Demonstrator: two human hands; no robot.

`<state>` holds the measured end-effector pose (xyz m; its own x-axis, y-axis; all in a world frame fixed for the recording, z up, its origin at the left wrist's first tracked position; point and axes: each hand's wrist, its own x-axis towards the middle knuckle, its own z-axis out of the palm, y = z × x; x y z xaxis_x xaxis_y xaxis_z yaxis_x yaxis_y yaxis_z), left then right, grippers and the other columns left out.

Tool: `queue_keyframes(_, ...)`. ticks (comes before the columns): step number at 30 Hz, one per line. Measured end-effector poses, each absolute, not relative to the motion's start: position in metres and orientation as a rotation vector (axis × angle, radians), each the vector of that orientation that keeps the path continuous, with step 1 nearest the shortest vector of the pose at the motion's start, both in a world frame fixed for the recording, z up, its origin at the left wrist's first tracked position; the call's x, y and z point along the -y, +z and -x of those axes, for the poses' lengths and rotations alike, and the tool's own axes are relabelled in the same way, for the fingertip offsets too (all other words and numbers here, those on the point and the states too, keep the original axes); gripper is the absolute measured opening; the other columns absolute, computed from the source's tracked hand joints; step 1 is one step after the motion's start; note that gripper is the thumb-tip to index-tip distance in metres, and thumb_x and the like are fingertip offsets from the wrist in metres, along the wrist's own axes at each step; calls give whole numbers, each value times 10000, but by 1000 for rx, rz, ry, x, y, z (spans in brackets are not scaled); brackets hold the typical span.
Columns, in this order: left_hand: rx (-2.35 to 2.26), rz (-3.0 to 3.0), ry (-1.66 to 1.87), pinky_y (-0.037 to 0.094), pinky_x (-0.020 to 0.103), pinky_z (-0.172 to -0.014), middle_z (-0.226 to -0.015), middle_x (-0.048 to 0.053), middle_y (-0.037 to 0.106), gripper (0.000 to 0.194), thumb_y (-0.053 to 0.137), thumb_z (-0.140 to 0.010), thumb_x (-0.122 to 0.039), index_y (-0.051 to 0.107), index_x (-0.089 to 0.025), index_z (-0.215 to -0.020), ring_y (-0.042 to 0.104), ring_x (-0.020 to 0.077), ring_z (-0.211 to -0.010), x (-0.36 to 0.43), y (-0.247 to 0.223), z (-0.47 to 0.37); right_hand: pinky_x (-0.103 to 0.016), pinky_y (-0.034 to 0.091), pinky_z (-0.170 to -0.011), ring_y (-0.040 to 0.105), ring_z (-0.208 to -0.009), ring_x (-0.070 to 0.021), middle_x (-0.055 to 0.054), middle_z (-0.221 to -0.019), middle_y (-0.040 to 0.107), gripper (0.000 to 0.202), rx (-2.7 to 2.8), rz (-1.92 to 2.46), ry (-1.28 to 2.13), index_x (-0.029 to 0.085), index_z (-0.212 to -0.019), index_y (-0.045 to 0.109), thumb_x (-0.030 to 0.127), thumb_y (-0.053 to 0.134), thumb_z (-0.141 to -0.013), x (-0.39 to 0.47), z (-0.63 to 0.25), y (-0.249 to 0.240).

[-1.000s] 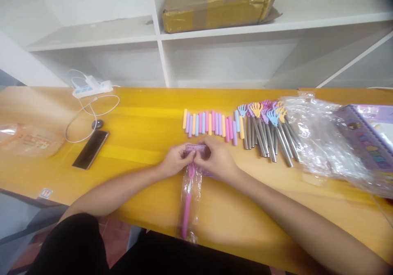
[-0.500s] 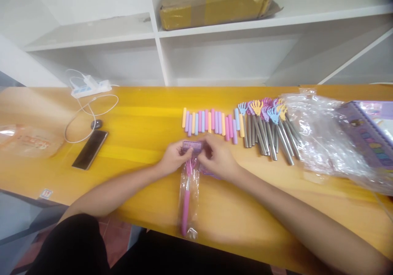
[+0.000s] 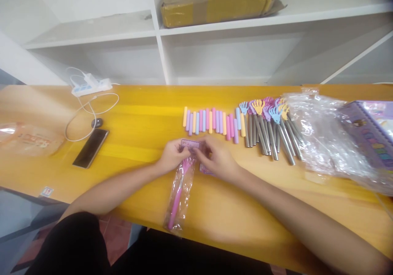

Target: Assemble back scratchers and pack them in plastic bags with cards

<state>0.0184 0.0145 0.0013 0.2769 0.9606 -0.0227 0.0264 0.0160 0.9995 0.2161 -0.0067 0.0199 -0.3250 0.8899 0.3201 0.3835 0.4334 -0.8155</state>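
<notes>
Between my two hands is a purple header card [image 3: 190, 143] at the top of a clear plastic bag [image 3: 184, 197]. Inside the bag lies a back scratcher [image 3: 175, 205] with a pink hand-shaped head, a metal rod and a pink handle. My left hand [image 3: 172, 155] pinches the card's left side, thumb in front. At its right side, my right hand [image 3: 216, 156] has thumb and forefinger closed on the card. Partly hidden under my right hand, another purple card [image 3: 205, 169] lies on the table.
Beyond my hands runs a row of coloured handles [image 3: 210, 120]. Right of it are a pile of back scratchers [image 3: 273, 127], clear bags [image 3: 325, 140] and a purple box [image 3: 368, 136]. A phone [image 3: 90, 148], cable and power strip [image 3: 92, 86] lie left; a carton [image 3: 215, 5] sits on the shelf.
The bag's lower end has swung left, so the back scratcher now slants. The header card has tilted and shifted slightly left, with both hands still on it.
</notes>
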Motion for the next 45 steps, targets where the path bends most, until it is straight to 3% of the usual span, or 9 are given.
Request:
queue_keyframes(9,-894,-1160,984,586,306,-814,-961,75,789,254,649,-873,-311,759,-132,-1016,736,203,-885,-19,-2,-18,-288,478,-641,603,-688,-133,-1,-808,656,156,1823,1029,924,223,-1132,630,342,581,-1043,1,-221,22)
queue_keyframes(15,-821,-1260,780,494,244,-657,-864,45,724,461,742,-883,-509,719,-123,-1135,644,146,-706,-17,1,-13,-292,442,-611,541,-651,-126,8,-792,627,188,1556,1162,868,233,-1014,609,410,662,-983,-7,-225,36)
queue_keyframes(21,-782,-1387,734,399,192,-550,-786,3,672,587,766,-883,-573,682,-115,-1241,556,85,-593,-12,7,-12,-267,420,-558,503,-656,-110,8,-922,601,390,1355,1112,1166,259,-1117,549,546,723,-918,8,-226,46)
queue_keyframes(26,-770,-1275,746,408,189,-428,-727,-9,693,547,759,-896,-576,621,-145,-1203,571,84,-462,-13,5,-13,-293,468,-627,566,-735,-141,-16,-948,635,433,1459,1146,1550,238,-1148,560,582,704,-926,55,-217,29)
queue_keyframes(32,-769,-1263,783,468,187,-429,-829,23,744,461,771,-909,-524,609,-162,-1144,637,93,-498,-14,2,-13,-279,399,-620,486,-669,-118,22,-806,604,310,1573,1248,1468,209,-993,611,479,734,-904,69,-216,21)
queue_keyframes(41,-725,-1157,837,464,193,-447,-805,-5,712,433,816,-885,-461,623,-168,-1138,630,91,-500,-16,2,-14,-280,394,-643,503,-683,-122,12,-843,655,240,1594,1257,1434,203,-996,649,426,705,-929,69,-220,27)
queue_keyframes(45,-670,-1105,824,476,199,-488,-821,5,699,426,835,-873,-423,651,-163,-1157,639,100,-558,-13,2,-17,-275,371,-610,462,-648,-119,40,-755,575,274,1572,1294,1455,205,-996,629,434,741,-895,70,-218,26)
